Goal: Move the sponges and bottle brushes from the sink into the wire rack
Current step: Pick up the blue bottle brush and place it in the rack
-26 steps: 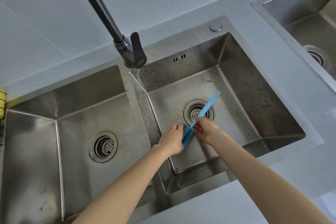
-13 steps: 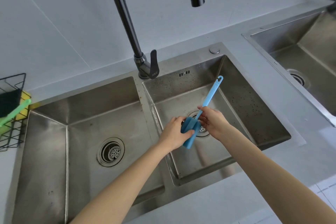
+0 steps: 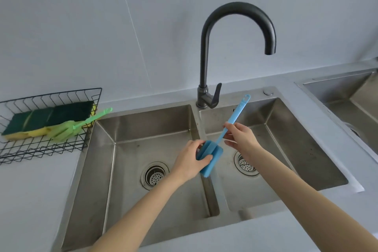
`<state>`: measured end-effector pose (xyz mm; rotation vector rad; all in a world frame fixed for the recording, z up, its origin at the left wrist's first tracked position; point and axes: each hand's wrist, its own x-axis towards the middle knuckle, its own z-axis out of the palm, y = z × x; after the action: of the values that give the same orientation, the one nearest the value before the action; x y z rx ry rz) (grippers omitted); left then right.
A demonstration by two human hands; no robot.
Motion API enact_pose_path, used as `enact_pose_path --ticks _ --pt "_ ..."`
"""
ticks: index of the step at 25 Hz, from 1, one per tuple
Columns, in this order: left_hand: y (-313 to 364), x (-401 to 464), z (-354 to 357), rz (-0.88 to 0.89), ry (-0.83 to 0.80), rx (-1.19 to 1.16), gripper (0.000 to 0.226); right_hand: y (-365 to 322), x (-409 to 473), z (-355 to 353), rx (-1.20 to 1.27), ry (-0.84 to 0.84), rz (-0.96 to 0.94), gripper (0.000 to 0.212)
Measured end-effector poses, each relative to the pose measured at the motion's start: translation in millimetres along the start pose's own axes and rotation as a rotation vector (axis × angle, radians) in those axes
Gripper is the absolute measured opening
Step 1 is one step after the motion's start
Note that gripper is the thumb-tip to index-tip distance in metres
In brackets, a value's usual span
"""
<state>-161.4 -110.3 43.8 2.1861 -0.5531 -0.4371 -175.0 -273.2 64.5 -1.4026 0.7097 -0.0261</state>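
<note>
Two hands now carry the blue bottle brush (image 3: 222, 139) clear of the right basin, where it lay low a second ago; we judge only the trip to the wire rack (image 3: 47, 145) remains. Our left hand (image 3: 191, 160) wraps its foam head over the divider, our right hand (image 3: 241, 136) pinches the handle mid-length.

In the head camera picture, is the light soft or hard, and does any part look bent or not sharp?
Head view: soft, even light, only faint shadows in the sink basins; mild sheen on the steel, no hard glare. Wide-angle bending curves the counter edges. The green brush in the wire rack looks slightly smeared; the blue brush is fairly sharp.
</note>
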Motion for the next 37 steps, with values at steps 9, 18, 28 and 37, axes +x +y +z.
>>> enact_pose_path --ticks 9,18,28,37 --pt "-61 -57 -105 -0.021 0.246 0.066 0.045 -27 -32 106 -0.076 -0.177 -0.124 0.016" --pt "-113 -99 -208 -0.049 0.379 0.099 0.045 -50 -54 207 -0.11 -0.323 -0.249 0.014" --pt "-158 -97 -312 -0.076 0.492 0.237 0.04 -67 -63 295 0.002 -0.344 -0.342 0.011" --pt "-199 -75 -342 -0.142 0.439 0.201 0.042 -59 -38 334 -0.069 -0.304 -0.312 0.007"
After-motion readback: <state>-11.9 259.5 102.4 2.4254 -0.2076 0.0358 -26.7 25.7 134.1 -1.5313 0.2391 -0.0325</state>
